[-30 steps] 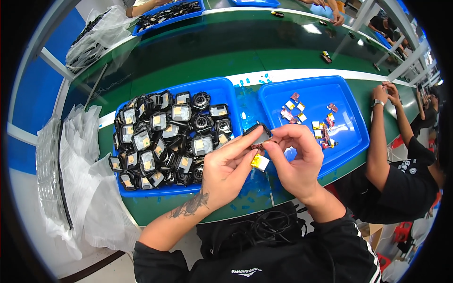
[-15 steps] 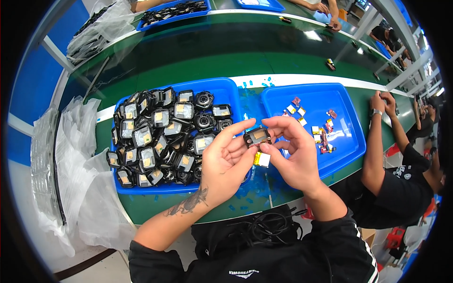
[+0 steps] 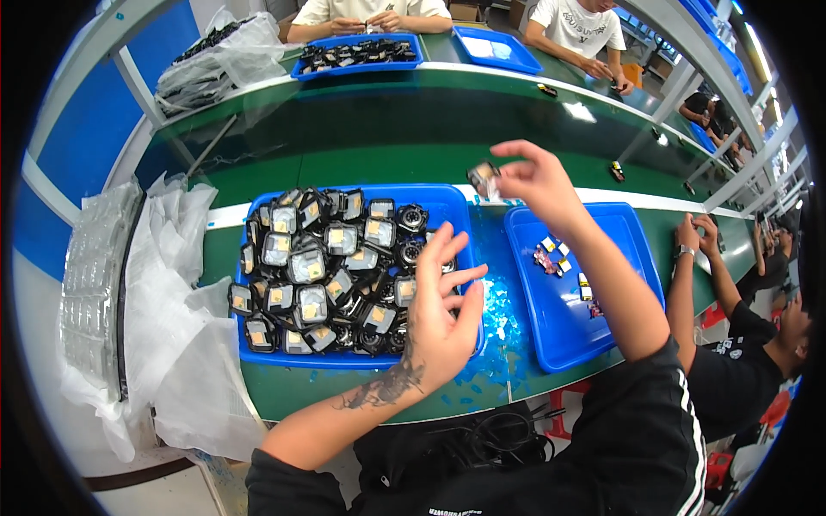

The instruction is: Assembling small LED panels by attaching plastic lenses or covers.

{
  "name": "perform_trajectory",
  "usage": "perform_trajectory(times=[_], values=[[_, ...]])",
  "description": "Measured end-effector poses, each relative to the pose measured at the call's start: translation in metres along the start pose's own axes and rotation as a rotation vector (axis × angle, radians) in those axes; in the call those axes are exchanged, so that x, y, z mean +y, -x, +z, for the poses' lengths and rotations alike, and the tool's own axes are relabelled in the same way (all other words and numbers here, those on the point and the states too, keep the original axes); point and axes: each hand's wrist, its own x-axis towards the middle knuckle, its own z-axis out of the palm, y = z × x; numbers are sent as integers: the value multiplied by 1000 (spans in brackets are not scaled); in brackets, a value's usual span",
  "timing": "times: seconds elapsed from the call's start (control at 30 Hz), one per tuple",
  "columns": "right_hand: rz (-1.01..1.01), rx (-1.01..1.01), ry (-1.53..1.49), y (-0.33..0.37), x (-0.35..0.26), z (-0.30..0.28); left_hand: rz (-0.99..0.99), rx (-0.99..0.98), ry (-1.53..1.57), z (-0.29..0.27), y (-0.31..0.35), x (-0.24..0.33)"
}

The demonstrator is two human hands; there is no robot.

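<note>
My right hand (image 3: 535, 182) is raised over the white strip at the table's far side. Its fingers pinch a small black watch case (image 3: 479, 175) with a tan patch; its lower part is blurred. My left hand (image 3: 447, 314) holds nothing, fingers spread, by the right edge of a blue tray (image 3: 361, 360). That tray is heaped with black watch cases (image 3: 307, 266), many showing grey backs with tan patches. Under my right forearm stands a second blue tray (image 3: 559, 348), holding several small yellow-and-white batteries (image 3: 585, 288) with reddish parts.
Blue film scraps (image 3: 499, 314) litter the green table between the trays. Beyond the white strip runs a green belt (image 3: 370, 146) with a few small parts. Plastic sheeting (image 3: 185, 344) hangs at left. Co-workers sit opposite and at right, where a forearm (image 3: 684, 292) reaches the table.
My hands have parted. The right one has carried the watch case up and away, while the left has let go and opened. The view has shifted, showing more of the people opposite.
</note>
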Motion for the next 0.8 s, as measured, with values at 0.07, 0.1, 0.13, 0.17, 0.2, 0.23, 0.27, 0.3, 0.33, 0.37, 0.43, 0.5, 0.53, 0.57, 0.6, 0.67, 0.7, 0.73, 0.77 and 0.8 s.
perform_trajectory(times=[0.07,0.1,0.13,0.17,0.2,0.23,0.27,0.3,0.33,0.37,0.43,0.5,0.53,0.57,0.6,0.67,0.7,0.73,0.77,0.8], values=[[130,125,29,-47,28,-12,153,-70,-187,3,6,-4],[190,126,28,-64,48,-17,228,-105,-247,5,9,-6],[248,128,25,-78,68,-22,304,-140,-309,5,11,-7],[242,142,149,-86,84,-22,433,-164,-432,2,10,-11],[234,153,315,-88,87,-19,640,-160,-550,2,10,-13],[255,137,278,-89,89,-22,708,-192,-609,2,11,-14],[277,121,242,-91,90,-26,775,-224,-665,2,10,-14],[279,120,241,-90,90,-28,772,-225,-665,3,12,-13],[293,126,233,-90,89,-30,819,-267,-702,3,13,-12],[307,132,226,-89,89,-32,866,-310,-738,3,14,-11],[180,244,351,-85,85,-28,867,-313,-740,2,13,-11],[-36,325,498,-78,74,-16,864,-316,-745,1,12,-10],[-138,351,533,-67,51,1,872,-293,-732,1,10,-9],[-205,208,480,-55,26,18,879,-267,-728,0,11,-7],[-222,34,416,-45,11,30,868,-271,-733,1,13,-9],[-315,-144,566,-33,7,56,882,-220,-738,1,10,-12],[-422,-128,753,-27,15,63,846,-221,-718,4,8,-7],[-376,-118,818,-21,11,70,849,-217,-713,5,6,-9],[-324,-105,782,-21,13,76,862,-188,-683,4,5,-10],[-334,-97,704,-21,18,79,877,-164,-645,5,4,-10]])
